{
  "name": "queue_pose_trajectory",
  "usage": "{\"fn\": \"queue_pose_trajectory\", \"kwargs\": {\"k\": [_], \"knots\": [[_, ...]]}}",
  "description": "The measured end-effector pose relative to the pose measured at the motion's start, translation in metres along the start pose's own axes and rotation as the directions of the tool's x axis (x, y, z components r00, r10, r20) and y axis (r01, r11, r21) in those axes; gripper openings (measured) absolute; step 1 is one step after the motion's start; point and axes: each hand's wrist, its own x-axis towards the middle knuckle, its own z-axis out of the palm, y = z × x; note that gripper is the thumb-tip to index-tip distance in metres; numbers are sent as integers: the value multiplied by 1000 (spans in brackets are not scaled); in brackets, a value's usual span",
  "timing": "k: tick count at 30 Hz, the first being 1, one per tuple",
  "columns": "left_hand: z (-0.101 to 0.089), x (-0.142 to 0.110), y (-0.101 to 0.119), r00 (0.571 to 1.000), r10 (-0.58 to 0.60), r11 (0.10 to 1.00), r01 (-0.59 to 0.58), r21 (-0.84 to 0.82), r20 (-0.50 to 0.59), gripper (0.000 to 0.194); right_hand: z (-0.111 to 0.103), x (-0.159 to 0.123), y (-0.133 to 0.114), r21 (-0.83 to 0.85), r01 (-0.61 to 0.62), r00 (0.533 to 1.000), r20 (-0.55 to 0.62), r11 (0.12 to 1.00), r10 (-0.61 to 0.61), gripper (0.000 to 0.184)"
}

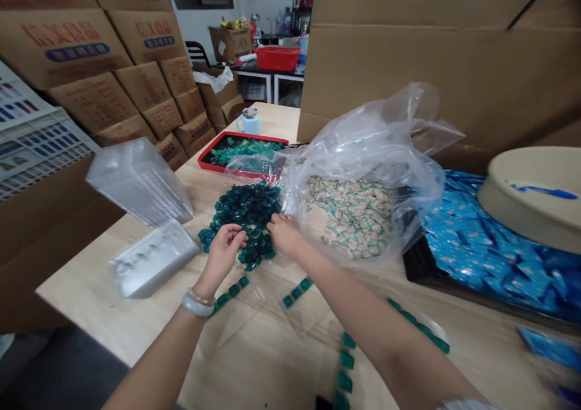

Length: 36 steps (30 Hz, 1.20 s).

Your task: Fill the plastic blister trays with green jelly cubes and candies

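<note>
A heap of small, square, dark teal translucent pieces point(249, 216) lies on the pale wooden table point(113, 277). My left hand point(224, 252) is at the heap's near edge, fingers curled among the pieces. My right hand point(284, 234) presses its fingertips into the heap's right side. Whether either hand grips any pieces is hidden. Short rows of the same teal pieces point(229, 292) lie on the table near my left wrist, and another row point(345, 361) runs beneath my right forearm. A clear plastic bag point(363, 149) of pale, green-patterned packets point(347, 216) stands right of my right hand.
A red tray point(242, 152) of green pieces stands beyond the heap. Clear plastic trays point(140, 183) and a white moulded tray point(154, 258) lie left. Blue packets point(481, 246) fill a black tray at right, beside a beige round lid point(535, 195). Stacked cardboard boxes point(149, 89) surround the table.
</note>
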Motion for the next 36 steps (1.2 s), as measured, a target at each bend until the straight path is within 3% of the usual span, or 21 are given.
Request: {"fn": "queue_pose_trajectory", "kwargs": {"k": [3, 5, 8, 10, 12, 14, 15, 16, 18, 20, 22, 23, 24, 25, 27, 28, 29, 31, 33, 36], "knots": [[18, -14, 9, 986, -156, 951, 166, -262, 59, 29, -10, -33, -6, 340, -91, 971, -178, 936, 159, 12], [43, -28, 12, 941, -261, 842, 331, -426, 217, 22, -13, -68, -6, 713, -94, 926, -193, 695, 324, 9], [95, -58, 12, 773, -341, 693, 591, -413, 534, 16, -12, -133, 0, 972, -99, 876, -17, 214, 482, 10], [131, -81, 9, 662, -338, 670, 668, -323, 669, 19, -10, -177, 8, 991, -109, 797, 39, 79, 602, 15], [163, -101, 6, 601, -314, 712, 661, -237, 735, 23, -8, -214, 18, 981, -143, 673, 2, 127, 740, 19], [187, -115, 4, 588, -309, 767, 619, -169, 748, 26, -9, -241, 27, 923, -241, 576, -113, 300, 810, 19], [196, -119, 4, 584, -313, 781, 607, -147, 749, 27, -11, -252, 30, 870, -293, 556, -183, 397, 811, 18], [203, -123, 5, 573, -318, 782, 609, -133, 756, 28, -13, -260, 32, 809, -331, 560, -245, 485, 791, 18], [213, -129, 9, 527, -323, 751, 648, -126, 786, 27, -18, -270, 36, 722, -343, 626, -301, 600, 720, 21], [218, -132, 14, 469, -323, 710, 695, -117, 822, 24, -24, -274, 41, 688, -321, 703, -288, 651, 650, 22], [218, -130, 18, 431, -329, 684, 722, -102, 840, 21, -28, -273, 51, 636, -336, 751, -265, 695, 605, 22], [216, -126, 20, 452, -330, 701, 706, -106, 828, 19, -29, -272, 57, 587, -366, 761, -259, 723, 595, 21], [210, -118, 21, 518, -326, 747, 654, -120, 791, 16, -30, -269, 65, 518, -410, 765, -254, 751, 592, 21], [202, -107, 23, 621, -307, 817, 561, -135, 721, 14, -30, -266, 73, 431, -458, 771, -241, 777, 589, 22], [177, -73, 24, 857, -178, 965, 248, -83, 484, 16, -28, -258, 90, 231, -529, 802, -177, 817, 570, 22], [161, -52, 24, 927, -85, 996, 85, 15, 364, 20, -27, -254, 97, 137, -543, 819, -130, 828, 559, 21], [142, -29, 23, 964, 24, 988, -63, 139, 266, 24, -25, -250, 101, 57, -542, 835, -78, 838, 545, 19], [104, 15, 20, 973, 200, 880, -232, 416, 118, 29, -23, -243, 105, -42, -519, 854, 2, 854, 520, 15], [69, 51, 14, 965, 252, 728, -242, 641, 79, 33, -21, -241, 103, -82, -501, 862, 36, 861, 505, 14], [34, 80, 4, 971, 232, 587, -193, 787, 64, 35, -18, -246, 93, -64, -495, 867, 26, 866, 497, 18]]}}
